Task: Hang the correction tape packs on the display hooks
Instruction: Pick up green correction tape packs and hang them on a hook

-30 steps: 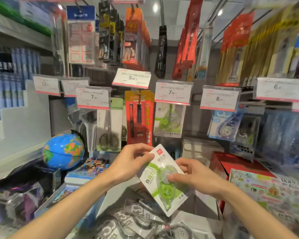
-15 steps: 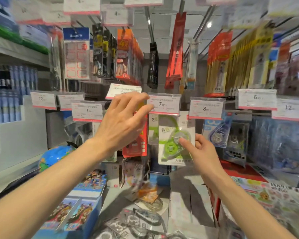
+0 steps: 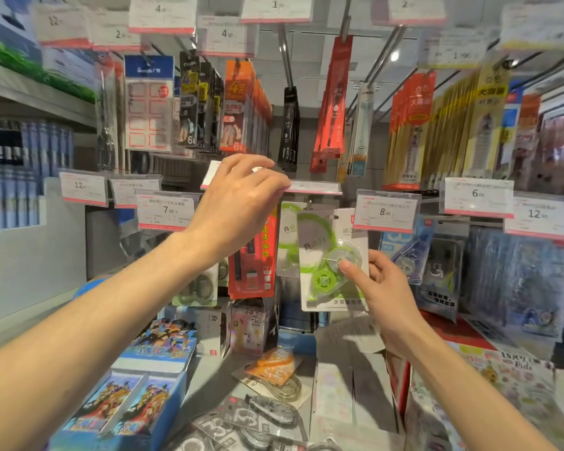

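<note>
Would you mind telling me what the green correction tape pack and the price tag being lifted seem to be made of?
Green correction tape pack: apparently printed white card under a glossy clear plastic blister, with the green reels visible through it. Price tag: likely paper in a clear plastic holder; too blurred to confirm.

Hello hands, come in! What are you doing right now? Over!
Left hand lifting the price tag. Right hand pinching green tape pack at its hook. Nothing blocking.
</note>
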